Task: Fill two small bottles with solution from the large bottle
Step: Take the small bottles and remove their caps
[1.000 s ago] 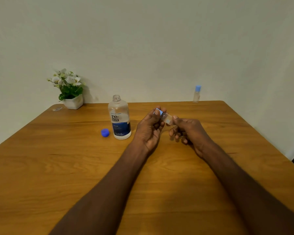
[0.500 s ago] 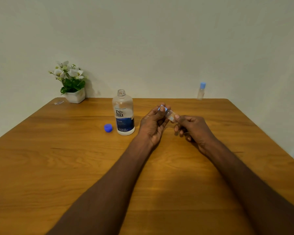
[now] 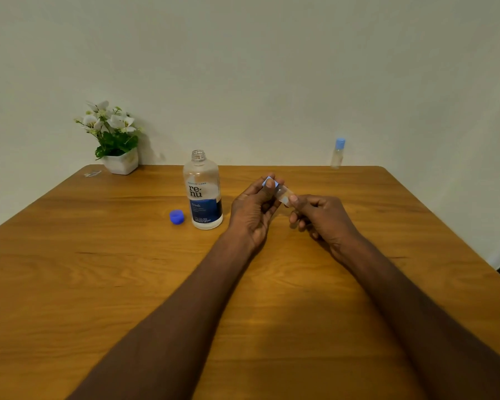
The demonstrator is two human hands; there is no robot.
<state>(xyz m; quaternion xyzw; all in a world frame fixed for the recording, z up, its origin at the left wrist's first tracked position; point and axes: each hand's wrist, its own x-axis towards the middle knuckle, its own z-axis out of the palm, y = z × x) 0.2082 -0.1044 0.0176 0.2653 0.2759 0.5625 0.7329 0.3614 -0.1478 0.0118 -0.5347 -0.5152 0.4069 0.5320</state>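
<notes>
Both hands working one small clear plastic bottle [image 3: 283, 195] above the wooden table [image 3: 98, 284].

I'm seeing the left hand [image 3: 253, 210] pinching its light-blue cap [image 3: 269, 181] while the right hand [image 3: 319, 216] is gripping the tilted body. The large clear bottle with the blue label [image 3: 203, 192] is standing uncapped just left, its blue cap [image 3: 176, 217] lying beside it. A second small blue-capped bottle [image 3: 337, 153] is standing at the far edge, a white-potted flower plant [image 3: 113, 140] back left.

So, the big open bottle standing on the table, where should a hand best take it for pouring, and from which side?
Grip the large bottle around its straight labelled body, probably coming from its right side: the blue cap lies at its left. It stands upright and uncapped, so keep it level until pouring.
</notes>
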